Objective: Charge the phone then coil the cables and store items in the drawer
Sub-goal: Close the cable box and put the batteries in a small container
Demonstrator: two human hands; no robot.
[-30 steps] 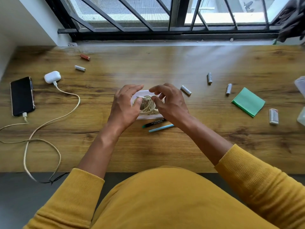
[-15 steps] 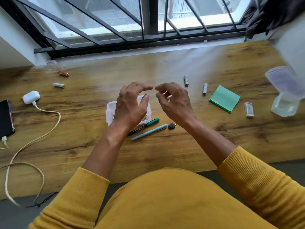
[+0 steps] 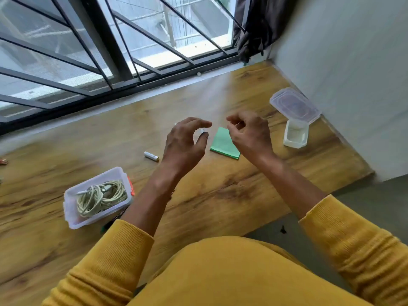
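The head view shows the wooden counter (image 3: pixel 220 191) filling the middle of the frame under a barred window (image 3: pixel 106 47) at upper left and a grey wall at right. The coiled cable (image 3: pixel 101 196) already lies in a clear tub (image 3: pixel 72 219) at lower left. Both hands hover mid-frame, the left hand (image 3: pixel 183 146) loosely curled, its grip holding nothing, the right hand (image 3: pixel 249 133) with fingers curled, whether pinching something I cannot tell. Coiling looks done; next comes gathering the green pad (image 3: pixel 223 144), battery (image 3: pixel 151 156) and lidded box (image 3: pixel 295 135) at right.

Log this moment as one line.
coiled beige cable in clear plastic box | left hand open, empty | right hand curled, contents unclear
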